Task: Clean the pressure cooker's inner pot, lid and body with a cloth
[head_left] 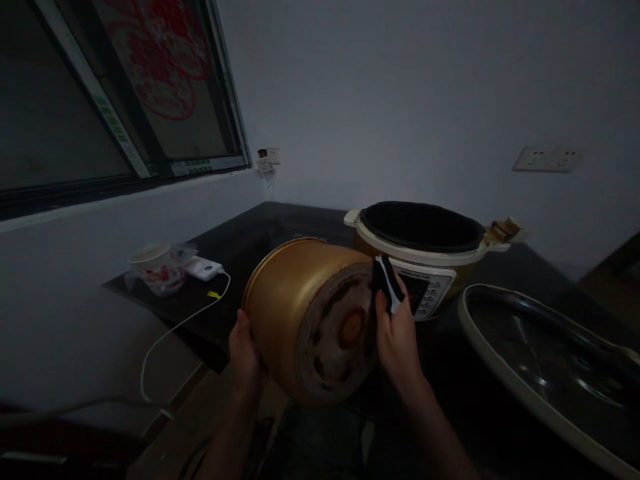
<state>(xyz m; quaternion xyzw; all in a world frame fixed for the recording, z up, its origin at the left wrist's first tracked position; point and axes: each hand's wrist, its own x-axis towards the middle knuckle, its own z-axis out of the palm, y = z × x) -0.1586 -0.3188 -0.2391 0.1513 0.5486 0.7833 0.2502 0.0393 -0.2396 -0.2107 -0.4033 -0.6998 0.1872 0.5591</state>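
Observation:
A gold inner pot (285, 303) is tipped on its side over the table's front edge, its stained, discoloured bottom turned toward me. My left hand (245, 347) grips it at the lower left, near the rim. In my right hand (400, 333) is a folded black cloth (386, 283) with a white edge, pressed against or very close to the right side of the pot's bottom. Just behind, the electric cooker (440, 267) stands uncovered, its interior dark and its control panel facing me. The inside of the pot is hidden from view.
A large glass lid (555, 360) with a pale rim lies at the right front of the black table (280, 217). On the left are a paper cup (156, 267) in plastic and a white adapter (204, 268), whose cable hangs over the edge. Wall sockets (547, 159) sit behind.

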